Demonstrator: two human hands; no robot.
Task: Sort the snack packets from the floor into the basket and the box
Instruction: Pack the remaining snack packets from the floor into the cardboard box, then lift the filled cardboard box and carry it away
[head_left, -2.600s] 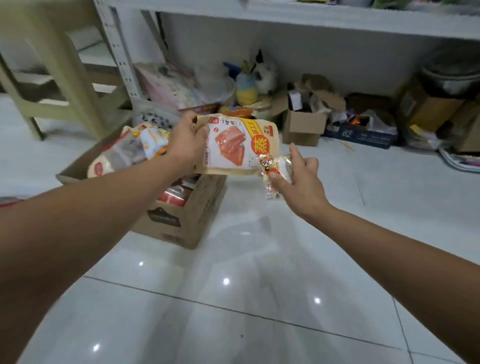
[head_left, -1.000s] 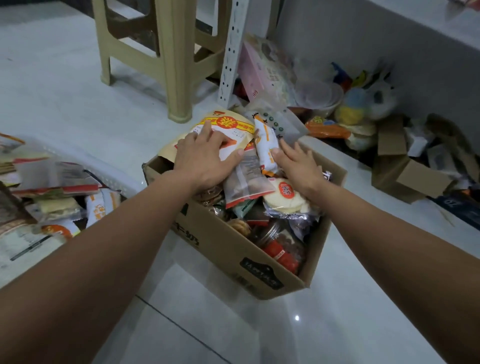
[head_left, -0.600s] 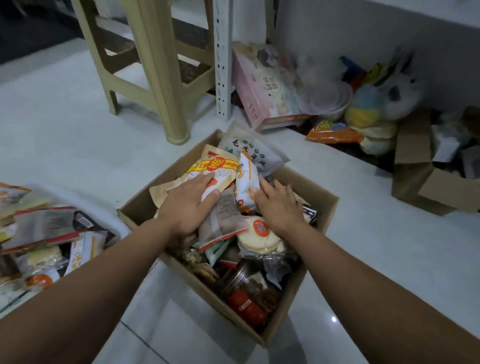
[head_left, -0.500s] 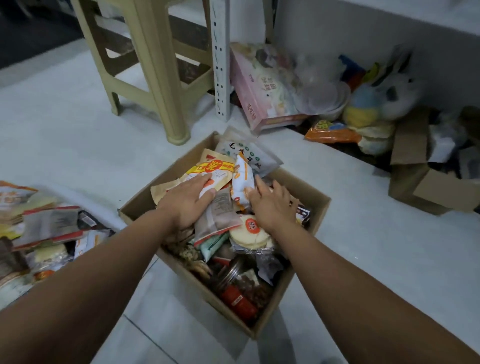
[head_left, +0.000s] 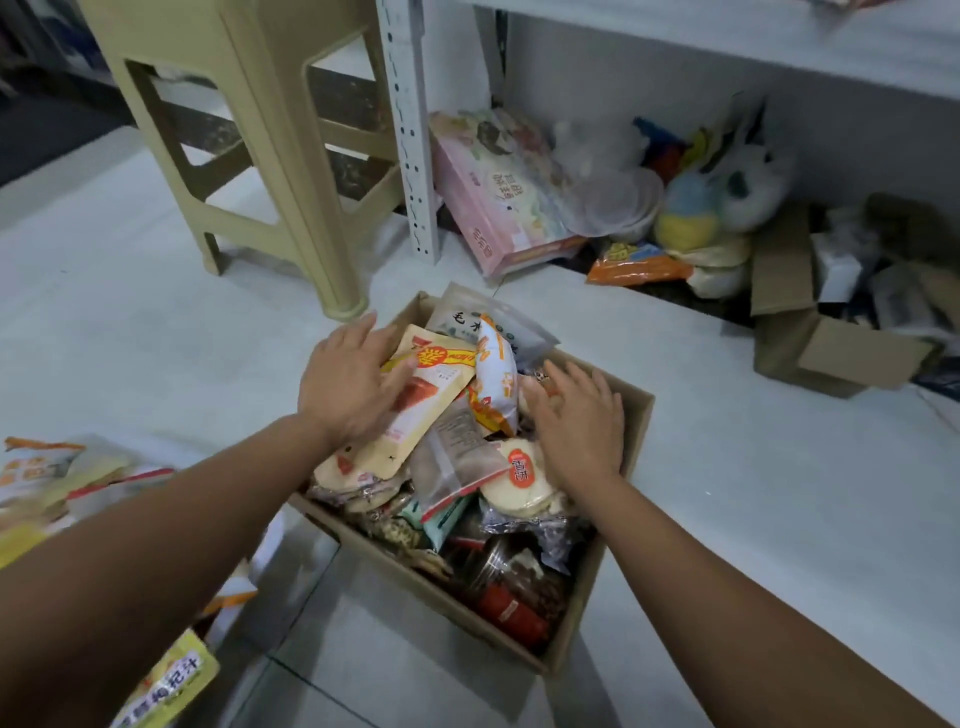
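Observation:
A cardboard box (head_left: 636, 415) on the white floor is heaped with snack packets. My left hand (head_left: 350, 382) lies flat, fingers spread, on a beige packet with a yellow-and-red label (head_left: 434, 389) at the box's left side. My right hand (head_left: 579, 415) rests with straight fingers on the packets at the right, beside an upright white-and-orange packet (head_left: 496, 371). A round rice-cracker pack (head_left: 517, 480) and a red-lidded jar (head_left: 511, 605) lie nearer me in the box. The white basket (head_left: 270, 540) shows only a rim bit at left, behind my left arm.
More snack packets (head_left: 47, 478) lie at the far left, and a yellow one (head_left: 169, 686) near my left elbow. A beige plastic stool (head_left: 249, 135) stands behind the box. A pink box (head_left: 498, 197), plastic bags and an open carton (head_left: 821, 332) sit under the shelf.
Both hands carried packets to the box and set them in. Since half a second ago my left hand has slid toward the box's far left edge; my right stays on the packets.

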